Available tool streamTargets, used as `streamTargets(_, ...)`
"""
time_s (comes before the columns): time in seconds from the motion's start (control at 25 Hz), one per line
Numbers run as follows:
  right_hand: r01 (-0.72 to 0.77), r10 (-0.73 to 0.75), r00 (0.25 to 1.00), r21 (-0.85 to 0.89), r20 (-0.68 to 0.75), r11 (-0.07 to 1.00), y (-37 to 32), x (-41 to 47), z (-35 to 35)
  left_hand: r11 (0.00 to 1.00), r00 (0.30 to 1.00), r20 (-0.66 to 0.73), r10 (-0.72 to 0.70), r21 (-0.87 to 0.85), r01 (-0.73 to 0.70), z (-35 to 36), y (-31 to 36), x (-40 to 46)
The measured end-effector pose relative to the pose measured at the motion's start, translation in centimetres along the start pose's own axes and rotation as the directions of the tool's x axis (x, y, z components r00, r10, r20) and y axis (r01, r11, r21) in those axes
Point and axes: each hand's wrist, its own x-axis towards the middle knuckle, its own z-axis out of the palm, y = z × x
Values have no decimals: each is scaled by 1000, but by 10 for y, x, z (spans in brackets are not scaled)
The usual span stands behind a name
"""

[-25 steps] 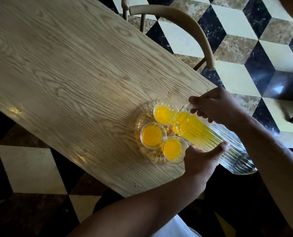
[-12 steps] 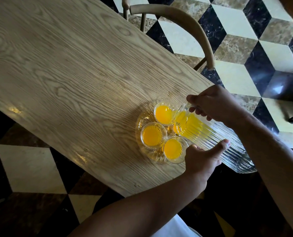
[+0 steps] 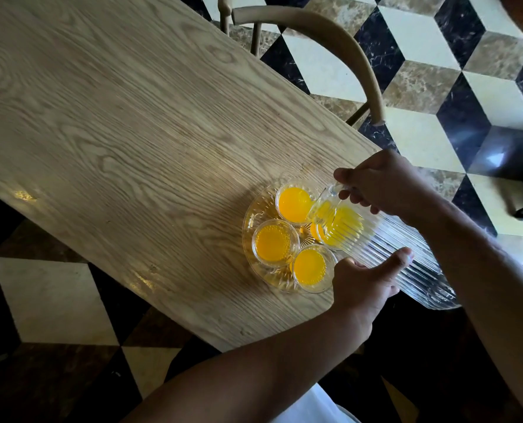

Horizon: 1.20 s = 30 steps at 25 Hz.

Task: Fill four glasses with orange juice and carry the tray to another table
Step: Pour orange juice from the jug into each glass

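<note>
There is only the head view, which looks down on a wooden table [image 3: 125,123]. Near its corner stands a round glass tray [image 3: 255,216] with four glasses on it. Three glasses [image 3: 274,243] show full of orange juice; the fourth glass [image 3: 316,232] is mostly hidden under the mouth of the ribbed glass jug [image 3: 413,264], which is tilted low over it, with the last juice gathered near the spout.

The right hand [image 3: 382,183] holds the jug at the handle near the rim; its fingers are curled around the handle. The left hand [image 3: 362,283] supports the jug from below, with the thumb stretched along the ribbed wall; the other fingers are under the jug, and I cannot tell how they lie.

In my judgement the step is the filling of the last glass, and the task is near its middle, because the tray is not yet carried. To do it well, the spout should stay just over the fourth glass and the jug should be raised at its base slowly, so the thin rest of juice does not run down the outside wall. The left hand should keep the weight steady. Stop before the glass is full to the rim, since the tray must travel.

No brand, label or writing can be read anywhere.
</note>
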Motion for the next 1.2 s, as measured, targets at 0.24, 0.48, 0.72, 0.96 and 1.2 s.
streamTargets(0.24,8,-8,1000,1,11,1000,-5,2,2,1000,1000,-12,14,-19,-15,-1,1,5)
streamTargets(0.48,39,-39,999,34,-5,999,-3,-1,-1,994,992,-85,92,71,-86,-4,-3,12)
streamTargets(0.72,117,-116,993,95,-14,989,7,-16,-10,948,968,-180,176,296,-117,-5,-25,26)
streamTargets(0.96,151,-136,987,200,-87,968,26,-38,-14,902,961,-139,240,399,-167,-9,-33,18)
streamTargets(1.2,121,-100,990,236,-101,964,48,-61,-5,897,978,-111,178,428,-115,-20,-59,7)
